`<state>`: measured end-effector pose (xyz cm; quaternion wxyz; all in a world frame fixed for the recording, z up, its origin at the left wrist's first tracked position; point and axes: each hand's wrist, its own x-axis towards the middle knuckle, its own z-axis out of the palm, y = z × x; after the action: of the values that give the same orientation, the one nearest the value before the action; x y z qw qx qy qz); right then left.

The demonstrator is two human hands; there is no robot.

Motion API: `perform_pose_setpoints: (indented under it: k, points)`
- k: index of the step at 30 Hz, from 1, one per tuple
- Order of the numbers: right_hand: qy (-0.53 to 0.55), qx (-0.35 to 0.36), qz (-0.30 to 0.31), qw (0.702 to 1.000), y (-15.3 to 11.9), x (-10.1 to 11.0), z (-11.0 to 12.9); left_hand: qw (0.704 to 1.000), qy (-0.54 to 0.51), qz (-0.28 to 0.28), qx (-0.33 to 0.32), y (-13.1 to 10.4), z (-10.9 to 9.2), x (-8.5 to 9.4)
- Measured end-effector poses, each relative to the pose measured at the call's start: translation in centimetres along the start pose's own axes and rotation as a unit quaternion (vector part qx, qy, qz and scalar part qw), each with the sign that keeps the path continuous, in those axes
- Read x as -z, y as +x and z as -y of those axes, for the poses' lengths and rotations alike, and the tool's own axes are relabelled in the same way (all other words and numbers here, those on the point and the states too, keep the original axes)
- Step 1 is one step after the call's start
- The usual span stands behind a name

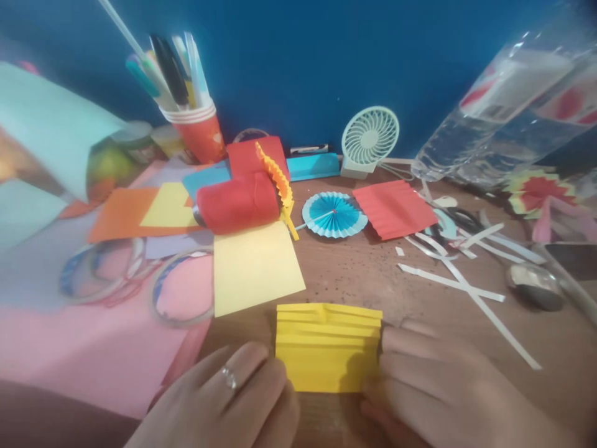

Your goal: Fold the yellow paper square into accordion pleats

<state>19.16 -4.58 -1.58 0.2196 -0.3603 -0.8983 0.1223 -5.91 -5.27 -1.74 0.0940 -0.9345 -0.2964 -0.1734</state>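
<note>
A sheet of yellow paper (326, 361) with several pleats across its far part lies on the brown table near me. My left hand (237, 392) grips its left edge, fingers bent, a ring on one finger. At the opposite edge my right hand (433, 379) holds the paper with curled fingers; its thumb is partly hidden. Just beyond the pleated sheet sits a pale yellow paper square (256, 267). Farther off are a blue pleated paper rosette (334, 214) and a red pleated sheet (395, 209).
A red can-like cylinder (237, 202) lies among coloured papers. Tape rolls (184, 286) rest on pink paper at left. Behind stand a paper cup of pens (198, 134), a small fan (370, 137) and plastic bottles (489, 112). White paper strips (485, 311) litter the right side.
</note>
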Motion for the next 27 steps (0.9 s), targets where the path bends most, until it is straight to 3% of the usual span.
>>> perform_pose_setpoints:
  k: [3,8,12,16,27]
  points:
    - [0.021,0.023,0.016,0.999,0.3,0.4,0.0,0.997,-0.052,0.057,0.002,1.6,0.4,0.6]
    - [0.006,0.0,0.052,0.999,0.5,0.9,0.5,0.993,-0.02,0.112,-0.031,2.1,0.1,0.8]
    - [-0.055,0.033,0.018,0.998,0.4,0.8,1.0,0.994,0.022,0.088,-0.068,2.2,-0.3,0.7]
    - [-0.099,0.03,-0.005,0.995,0.5,0.6,1.3,0.994,0.026,0.085,-0.06,2.8,-0.7,0.6]
    - [0.022,0.034,-0.025,0.999,0.5,-0.4,-0.2,0.988,-0.131,0.065,0.044,2.6,-0.7,0.7]
